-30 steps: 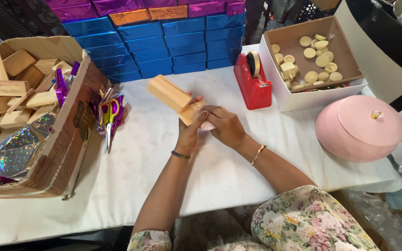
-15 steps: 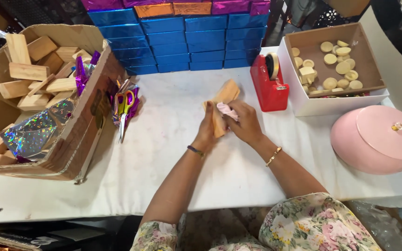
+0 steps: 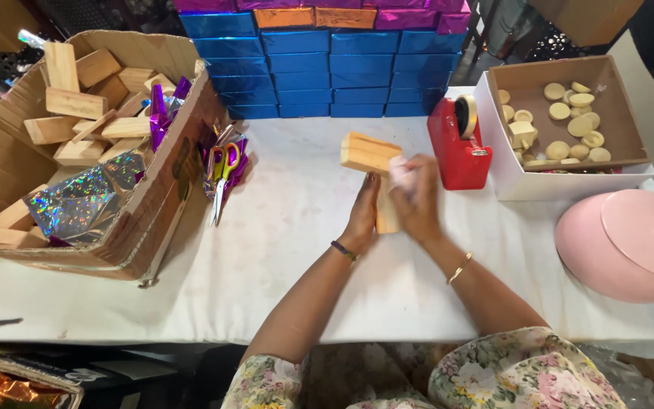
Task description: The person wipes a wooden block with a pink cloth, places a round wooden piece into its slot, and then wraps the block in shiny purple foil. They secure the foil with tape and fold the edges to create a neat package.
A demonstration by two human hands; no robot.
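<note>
While the head camera looks down, I see both forearms come in from the near edge, floral sleeves at the bottom. Left hand (image 3: 362, 214) grips the wooden block (image 3: 375, 169) from its left side, fingers pressed together flat along the wood. The block stands upright near mid-table on the white tablecloth (image 3: 281, 250), its end face tipped toward me. Right hand (image 3: 418, 203) is on the block's right side, blurred; fingers look closed around a small pale pink cloth (image 3: 401, 171) held against the wood, exact finger state I cannot tell.

Right, near: a pink round lidded box (image 3: 626, 246). Left: an open cardboard box (image 3: 145, 220) with more wooden blocks and holographic foil sheets (image 3: 85, 201). Just right of it, scissors (image 3: 222, 170) lie on purple foil scraps.

Further out, right of the block: a red tape dispenser (image 3: 457, 148), then a white-sided box (image 3: 546, 174) holding pale round discs. Far edge: a stack of blue foil-wrapped boxes (image 3: 319, 72), purple and orange ones on top.
</note>
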